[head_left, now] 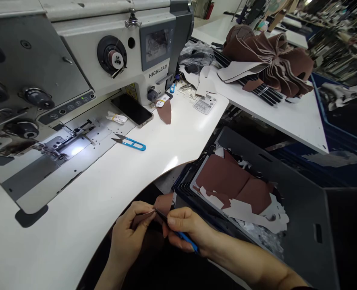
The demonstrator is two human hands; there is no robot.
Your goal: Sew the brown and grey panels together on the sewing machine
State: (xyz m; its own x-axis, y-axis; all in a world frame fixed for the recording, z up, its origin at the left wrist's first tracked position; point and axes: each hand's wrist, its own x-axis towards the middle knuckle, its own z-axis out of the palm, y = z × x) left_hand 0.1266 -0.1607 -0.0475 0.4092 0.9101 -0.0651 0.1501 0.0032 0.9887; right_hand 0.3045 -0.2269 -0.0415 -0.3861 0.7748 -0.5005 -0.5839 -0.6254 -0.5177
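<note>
Over my lap, just off the curved table edge, my left hand (pixel 127 233) pinches a small reddish-brown piece of material (pixel 164 203), leather or fabric. Wrapped in my right hand (pixel 187 229) is a pair of blue-handled thread snips (pixel 187 241). Their dark blades point left and meet the brown piece beside my left fingertips. Whether the blades are apart or together is too small to make out. A second pair of blue thread snips (pixel 130 142) lies on the white table (pixel 106 193).
At the left stands an industrial sewing machine (pixel 112 44), with a phone (pixel 131 109) on its bed. A brown scrap (pixel 164 112) lies near its base. To my right, a grey bin (pixel 299 213) holds brown and white offcuts. Bundled brown panels (pixel 269 60) rest on the side table.
</note>
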